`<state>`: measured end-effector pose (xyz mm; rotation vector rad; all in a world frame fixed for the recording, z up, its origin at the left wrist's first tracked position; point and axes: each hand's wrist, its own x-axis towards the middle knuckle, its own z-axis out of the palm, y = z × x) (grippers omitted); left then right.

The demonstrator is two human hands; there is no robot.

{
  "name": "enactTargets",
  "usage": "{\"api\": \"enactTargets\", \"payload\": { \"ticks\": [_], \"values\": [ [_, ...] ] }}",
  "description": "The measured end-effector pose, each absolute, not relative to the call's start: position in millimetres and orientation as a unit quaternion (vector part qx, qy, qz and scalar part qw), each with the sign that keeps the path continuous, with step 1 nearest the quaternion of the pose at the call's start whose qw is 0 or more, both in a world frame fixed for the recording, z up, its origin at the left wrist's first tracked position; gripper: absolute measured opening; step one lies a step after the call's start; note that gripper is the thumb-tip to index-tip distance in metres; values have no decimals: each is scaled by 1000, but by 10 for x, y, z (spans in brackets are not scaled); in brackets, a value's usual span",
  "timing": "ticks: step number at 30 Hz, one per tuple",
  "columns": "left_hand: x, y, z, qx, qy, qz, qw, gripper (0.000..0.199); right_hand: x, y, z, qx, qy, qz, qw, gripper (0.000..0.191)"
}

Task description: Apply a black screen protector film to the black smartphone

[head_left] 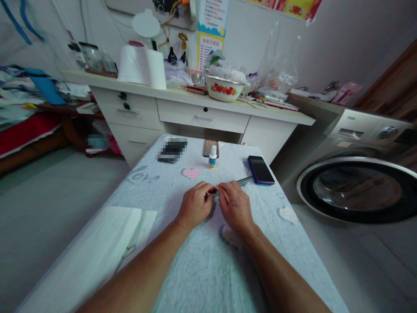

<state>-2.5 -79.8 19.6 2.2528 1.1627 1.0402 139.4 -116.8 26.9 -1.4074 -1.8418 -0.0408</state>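
My left hand [196, 204] and my right hand [235, 206] meet over the middle of the cloth-covered table [192, 274], fingers closed in a pinch. Between them they hold a thin dark stick-like object [244, 179]; its far end sticks out past my right hand toward a dark phone [261, 169]. The exact kind cannot be made out, and most of its length is hidden by my fingers. Just beyond my hands stands a small white spray bottle [212, 158] with a blue and yellow label, upright in front of a brown phone-shaped item [207, 148].
A blurred-out dark flat item [172, 150] lies at the table's far left. White sheets [107, 230] lie along the left edge. Behind stands a white desk [202, 117] bearing a flowered bowl [224, 89] and a paper roll [141, 67]. A washing machine [345, 143] is at right.
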Motion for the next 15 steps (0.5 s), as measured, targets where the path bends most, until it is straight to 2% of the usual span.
{"api": "enactTargets", "payload": {
  "ticks": [15],
  "values": [
    [-20,-797,187,806,416,369,203,15,1383,-1182,293,-563,-730,-17,387,17]
  ]
}}
